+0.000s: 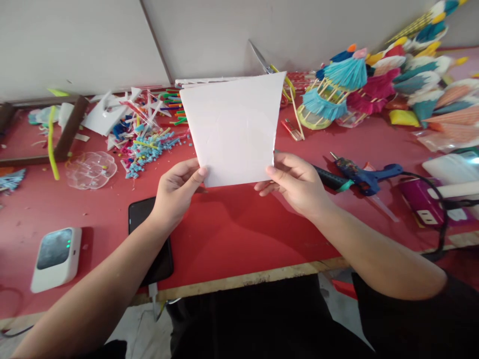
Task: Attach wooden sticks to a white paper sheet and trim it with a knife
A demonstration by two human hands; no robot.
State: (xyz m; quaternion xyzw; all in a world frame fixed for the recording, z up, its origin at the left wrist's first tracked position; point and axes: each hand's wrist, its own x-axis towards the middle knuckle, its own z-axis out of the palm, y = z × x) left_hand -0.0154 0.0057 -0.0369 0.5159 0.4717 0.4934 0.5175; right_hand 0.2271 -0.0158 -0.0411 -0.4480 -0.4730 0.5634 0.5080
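White board [235, 129], pale face toward the head camera, is held up above the red tabletop [232, 234], between the two hands. The left hand [174, 192] and right hand [305, 187] each pinch a lower corner narrowly — thumb on the face, fingers behind — probably so both sides bear the weight evenly and the face stays uncovered. Its broad end points up and away from the person, toward the wall; the long axis seems to run that way too, though the tilt makes this unsure. Scissors [262, 57] show beyond its top edge. A glue gun [362, 174] lies beyond the right hand, perhaps for easy reach — and a phone [142, 214] lies partly under the left forearm.
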